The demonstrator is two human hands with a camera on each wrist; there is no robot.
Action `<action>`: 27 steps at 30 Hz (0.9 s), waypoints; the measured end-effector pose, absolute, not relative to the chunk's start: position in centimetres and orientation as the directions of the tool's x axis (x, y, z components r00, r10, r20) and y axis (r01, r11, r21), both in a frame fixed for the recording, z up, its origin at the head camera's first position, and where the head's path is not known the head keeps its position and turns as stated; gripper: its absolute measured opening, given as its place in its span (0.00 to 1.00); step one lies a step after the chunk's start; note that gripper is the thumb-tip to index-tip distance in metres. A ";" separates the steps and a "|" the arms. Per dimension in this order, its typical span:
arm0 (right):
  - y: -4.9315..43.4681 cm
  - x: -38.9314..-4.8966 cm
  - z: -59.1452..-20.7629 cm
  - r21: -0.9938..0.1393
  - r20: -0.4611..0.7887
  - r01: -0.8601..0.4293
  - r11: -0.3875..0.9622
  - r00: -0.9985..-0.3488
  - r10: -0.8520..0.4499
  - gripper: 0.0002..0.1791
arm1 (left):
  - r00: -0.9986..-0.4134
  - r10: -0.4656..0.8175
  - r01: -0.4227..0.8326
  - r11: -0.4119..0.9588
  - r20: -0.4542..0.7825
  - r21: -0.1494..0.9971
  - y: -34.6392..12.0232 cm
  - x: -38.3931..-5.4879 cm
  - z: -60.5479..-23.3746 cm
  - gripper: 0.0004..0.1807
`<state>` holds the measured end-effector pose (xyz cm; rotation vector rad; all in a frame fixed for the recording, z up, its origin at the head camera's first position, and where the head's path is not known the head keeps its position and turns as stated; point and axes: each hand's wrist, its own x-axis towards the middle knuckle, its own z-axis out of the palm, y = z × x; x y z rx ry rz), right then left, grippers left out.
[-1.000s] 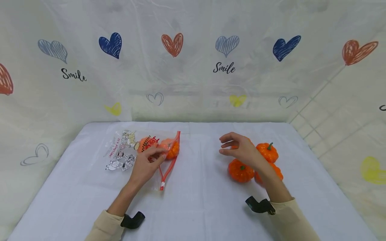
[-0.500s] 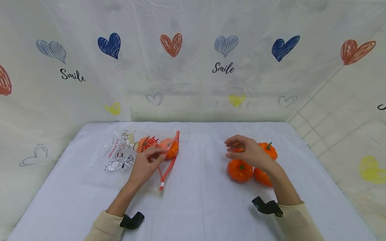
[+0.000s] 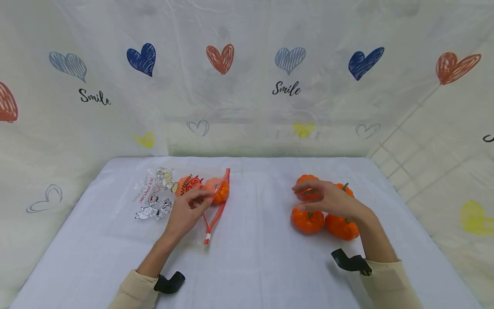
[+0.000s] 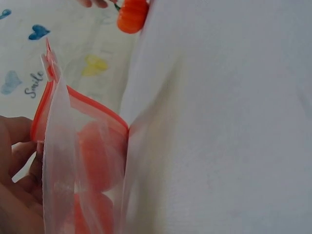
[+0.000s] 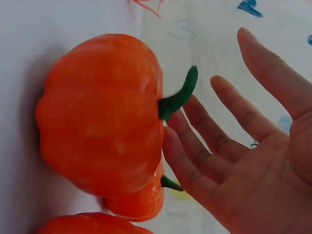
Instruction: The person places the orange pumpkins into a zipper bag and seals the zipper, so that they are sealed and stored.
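Observation:
My left hand (image 3: 187,212) pinches the rim of a clear zip bag (image 3: 154,206) with cartoon prints and a red zip edge. Inside the bag lie two small orange pumpkins (image 4: 95,156), showing through the plastic. In the left wrist view the bag's mouth gapes at the red edge. My right hand (image 3: 329,198) hovers over several loose pumpkins, fingers spread and holding nothing. Its fingertips are close to the green stem of one pumpkin (image 5: 102,112) in the right wrist view. The front-left pumpkin (image 3: 307,221) sits just below that hand, which partly covers the two back ones.
A white cloth (image 3: 254,257) covers the table. Behind it hangs a pale curtain (image 3: 247,98) printed with hearts and "Smile". A white slider (image 3: 207,236) sits at the near end of the bag's red zip. Each wrist wears a black mount.
My right hand has moved to the right over the pumpkins, uncovering more of the back-left and front-right ones. The left hand and the bag have stayed in place.

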<state>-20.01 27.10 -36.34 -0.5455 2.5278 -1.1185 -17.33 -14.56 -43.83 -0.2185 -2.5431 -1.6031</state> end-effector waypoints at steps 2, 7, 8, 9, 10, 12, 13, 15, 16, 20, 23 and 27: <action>27.4 -20.1 -36.4 -0.758 -0.135 -0.207 0.618 -0.878 -0.459 0.27 | -0.981 0.058 0.194 0.419 0.187 0.887 -14.6 -17.4 -43.8 0.12; 28.1 -20.4 -36.6 -0.775 -0.149 -0.173 0.608 -0.885 -0.441 0.26 | -0.980 0.063 0.199 0.407 0.190 0.891 -14.5 -17.4 -43.8 0.11; 28.3 -20.4 -36.6 -0.776 -0.150 -0.173 0.607 -0.883 -0.444 0.27 | -0.980 0.061 0.198 0.408 0.189 0.892 -14.5 -17.3 -43.7 0.12; 28.5 -20.5 -36.7 -0.778 -0.153 -0.169 0.605 -0.883 -0.444 0.28 | -0.980 0.060 0.196 0.408 0.188 0.892 -14.5 -17.3 -43.7 0.12; 28.6 -20.6 -36.7 -0.777 -0.155 -0.173 0.606 -0.880 -0.449 0.28 | -0.981 0.058 0.194 0.410 0.187 0.891 -14.5 -17.3 -43.7 0.12; 29.0 -20.7 -36.8 -0.772 -0.156 -0.183 0.608 -0.873 -0.461 0.30 | -0.981 0.055 0.190 0.413 0.184 0.891 -14.5 -17.2 -43.7 0.12; 29.2 -20.7 -36.8 -0.769 -0.163 -0.180 0.613 -0.873 -0.461 0.30 | -0.982 0.053 0.187 0.414 0.181 0.891 -14.5 -17.2 -43.7 0.12; 29.6 -20.7 -36.9 -0.762 -0.176 -0.183 0.621 -0.864 -0.471 0.30 | -0.982 0.051 0.184 0.416 0.179 0.891 -14.5 -17.1 -43.7 0.12; 29.8 -20.7 -36.9 -0.760 -0.185 -0.186 0.623 -0.857 -0.481 0.30 | -0.983 0.050 0.182 0.417 0.178 0.890 -14.5 -17.1 -43.7 0.12; 30.4 -20.7 -37.0 -0.770 -0.219 -0.177 0.614 -0.829 -0.514 0.31 | -0.984 0.047 0.177 0.427 0.174 0.887 -14.5 -17.2 -43.7 0.12; 30.6 -20.7 -37.3 -0.782 -0.232 -0.168 0.600 -0.815 -0.530 0.32 | -0.985 0.046 0.172 0.435 0.169 0.884 -14.5 -17.2 -43.7 0.12; 30.7 -20.7 -37.5 -0.761 -0.223 -0.205 0.616 -0.809 -0.544 0.32 | -0.984 0.048 0.175 0.433 0.171 0.884 -14.5 -17.2 -43.9 0.12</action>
